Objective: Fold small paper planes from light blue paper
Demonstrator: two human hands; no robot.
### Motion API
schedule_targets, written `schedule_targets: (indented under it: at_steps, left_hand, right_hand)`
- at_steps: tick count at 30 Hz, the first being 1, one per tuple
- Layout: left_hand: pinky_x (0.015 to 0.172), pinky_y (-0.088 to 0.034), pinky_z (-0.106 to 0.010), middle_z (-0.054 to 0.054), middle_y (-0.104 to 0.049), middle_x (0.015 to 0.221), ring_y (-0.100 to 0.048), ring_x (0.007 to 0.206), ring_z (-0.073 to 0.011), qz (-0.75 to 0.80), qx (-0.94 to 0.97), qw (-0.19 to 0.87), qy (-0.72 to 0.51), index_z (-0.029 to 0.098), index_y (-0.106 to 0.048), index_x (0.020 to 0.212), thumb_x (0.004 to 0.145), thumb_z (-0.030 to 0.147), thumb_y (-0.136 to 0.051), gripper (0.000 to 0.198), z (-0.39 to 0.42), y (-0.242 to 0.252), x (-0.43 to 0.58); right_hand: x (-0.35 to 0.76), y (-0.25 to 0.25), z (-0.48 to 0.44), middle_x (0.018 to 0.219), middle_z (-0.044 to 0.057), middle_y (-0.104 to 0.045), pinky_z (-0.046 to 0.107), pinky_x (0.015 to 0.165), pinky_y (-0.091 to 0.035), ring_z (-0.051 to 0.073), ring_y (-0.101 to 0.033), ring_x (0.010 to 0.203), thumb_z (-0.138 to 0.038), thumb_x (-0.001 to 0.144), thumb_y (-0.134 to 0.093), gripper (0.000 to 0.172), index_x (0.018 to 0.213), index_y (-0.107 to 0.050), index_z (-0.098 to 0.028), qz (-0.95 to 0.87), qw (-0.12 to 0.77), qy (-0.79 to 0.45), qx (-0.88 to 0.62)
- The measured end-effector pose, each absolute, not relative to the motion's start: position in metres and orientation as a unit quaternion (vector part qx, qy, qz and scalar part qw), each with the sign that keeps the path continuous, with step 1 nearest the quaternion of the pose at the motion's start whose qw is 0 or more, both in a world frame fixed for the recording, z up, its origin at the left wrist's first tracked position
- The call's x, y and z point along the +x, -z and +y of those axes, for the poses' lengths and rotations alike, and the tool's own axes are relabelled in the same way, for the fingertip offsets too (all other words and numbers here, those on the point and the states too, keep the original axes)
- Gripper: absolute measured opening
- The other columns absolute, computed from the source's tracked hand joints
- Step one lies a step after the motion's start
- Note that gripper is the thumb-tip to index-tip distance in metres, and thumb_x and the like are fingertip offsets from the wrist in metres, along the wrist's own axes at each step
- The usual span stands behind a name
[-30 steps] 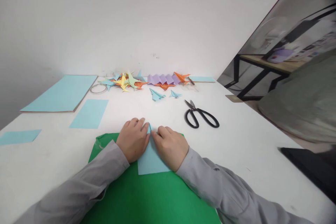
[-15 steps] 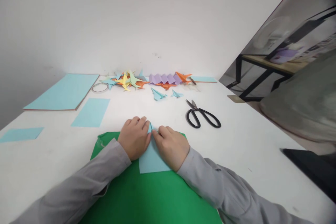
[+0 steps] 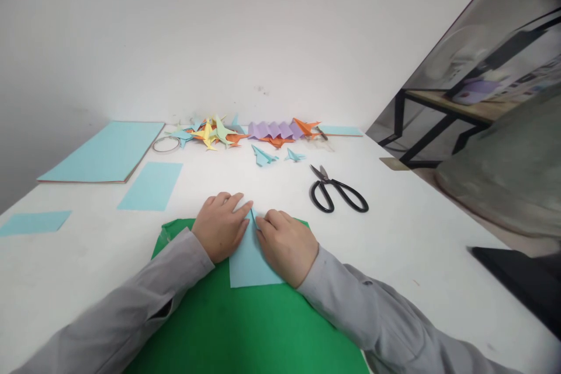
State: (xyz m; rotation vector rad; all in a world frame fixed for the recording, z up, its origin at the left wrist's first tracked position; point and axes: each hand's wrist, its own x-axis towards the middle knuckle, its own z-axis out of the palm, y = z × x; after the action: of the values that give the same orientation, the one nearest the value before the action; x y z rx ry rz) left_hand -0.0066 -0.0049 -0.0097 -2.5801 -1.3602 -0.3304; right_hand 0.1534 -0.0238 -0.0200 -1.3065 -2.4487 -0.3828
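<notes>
A light blue paper sheet (image 3: 249,260), folded to a point at its far end, lies on a green mat (image 3: 245,327) on the white table (image 3: 416,228). My left hand (image 3: 220,231) rests on the sheet's left flap with fingers stretched forward and flat. My right hand (image 3: 287,244) presses the right flap, its fingers lying flat and close together, the fingertips near the point. Both wrists wear grey sleeves.
Black scissors (image 3: 336,194) lie to the right of my hands. Along the wall sit several coloured folded paper shapes (image 3: 219,133), a purple pleated strip (image 3: 274,130) and a tape ring (image 3: 165,144). Light blue sheets (image 3: 151,186) and a larger blue stack (image 3: 105,152) lie at left.
My left hand's fingers have slid slightly forward and left along the fold, showing more of the paper's point. My right hand has barely moved.
</notes>
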Motion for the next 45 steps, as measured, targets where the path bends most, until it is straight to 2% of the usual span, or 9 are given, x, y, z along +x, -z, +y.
schedule_targets:
  at_steps: [5,14,24,36,40,45]
  left_hand:
    - [0.077,-0.039,-0.042,-0.008,-0.051,0.123,-0.045,0.099,-0.0260,-0.462,-0.876,0.101,0.100,0.021,-0.049,0.118,0.085,0.031,-0.036,0.037,-0.003,0.011,-0.007]
    - [0.077,-0.039,-0.042,-0.009,-0.051,0.121,-0.046,0.101,-0.0257,-0.464,-0.874,0.097,0.111,0.022,-0.050,0.118,0.084,0.030,-0.039,0.036,-0.005,0.009,-0.006]
    - [0.078,-0.038,-0.042,-0.008,-0.050,0.122,-0.045,0.101,-0.0259,-0.468,-0.873,0.091,0.107,0.021,-0.050,0.117,0.084,0.031,-0.038,0.037,-0.005,0.010,-0.006]
    - [0.079,-0.037,-0.042,-0.008,-0.050,0.123,-0.044,0.101,-0.0263,-0.471,-0.872,0.090,0.098,0.020,-0.050,0.117,0.085,0.031,-0.036,0.037,-0.005,0.009,-0.005]
    - [0.079,-0.038,-0.042,-0.008,-0.050,0.124,-0.044,0.101,-0.0268,-0.470,-0.873,0.087,0.100,0.020,-0.051,0.117,0.084,0.034,-0.038,0.039,-0.006,0.009,-0.006]
    - [0.080,-0.038,-0.043,-0.009,-0.049,0.124,-0.044,0.103,-0.0277,-0.467,-0.874,0.084,0.105,0.019,-0.050,0.118,0.082,0.037,-0.040,0.041,-0.006,0.010,-0.007]
  right_hand:
    - [0.154,0.021,-0.025,0.070,0.005,-0.055,0.027,0.057,-0.031,0.015,-0.046,0.064,-0.012,0.082,-0.046,0.016,0.077,-0.062,-0.013,-0.866,0.166,0.128,-0.453]
    - [0.151,0.013,-0.035,0.076,0.008,-0.055,0.029,0.058,-0.033,0.018,-0.047,0.069,-0.008,0.084,-0.041,0.020,0.088,-0.060,-0.011,-0.873,0.114,0.127,-0.456]
    - [0.149,0.015,-0.041,0.079,0.009,-0.055,0.029,0.059,-0.034,0.019,-0.046,0.072,-0.009,0.082,-0.047,0.015,0.087,-0.061,-0.011,-0.871,0.111,0.124,-0.463]
    - [0.149,0.013,-0.042,0.082,0.011,-0.055,0.029,0.060,-0.038,0.020,-0.048,0.073,-0.009,0.082,-0.046,0.019,0.090,-0.063,-0.011,-0.872,0.113,0.097,-0.466]
    - [0.153,0.010,-0.038,0.081,0.010,-0.053,0.030,0.063,-0.040,0.019,-0.047,0.071,-0.008,0.081,-0.045,0.022,0.088,-0.065,-0.012,-0.868,0.131,0.028,-0.478]
    - [0.161,0.007,-0.026,0.078,0.007,-0.050,0.029,0.067,-0.042,0.017,-0.049,0.075,-0.010,0.080,-0.047,0.023,0.083,-0.069,-0.016,-0.843,0.183,-0.137,-0.487]
